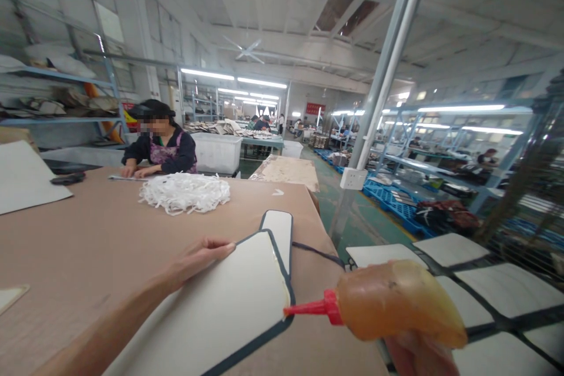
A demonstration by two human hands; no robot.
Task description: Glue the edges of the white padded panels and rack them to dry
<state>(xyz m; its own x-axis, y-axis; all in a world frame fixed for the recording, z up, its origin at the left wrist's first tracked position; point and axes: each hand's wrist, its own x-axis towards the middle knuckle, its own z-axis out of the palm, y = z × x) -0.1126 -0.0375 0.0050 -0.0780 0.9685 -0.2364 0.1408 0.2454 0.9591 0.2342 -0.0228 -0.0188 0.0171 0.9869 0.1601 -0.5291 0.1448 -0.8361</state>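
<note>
My right hand is closed around a squeeze bottle of amber glue, mostly hidden behind it. The bottle lies tilted sideways, and its red nozzle tip touches the dark border at the right corner of a large white panel. A glossy yellowish line runs along that panel's right edge. With my left hand I grip the panel's far left edge, thumb on top and fingers at the border. A smaller white panel with the same dark border lies partly under the large one.
A heap of white strips sits farther back on the brown table. Across the table, a co-worker handles a flat piece. White panels lie on a dark rack at right, near a metal post.
</note>
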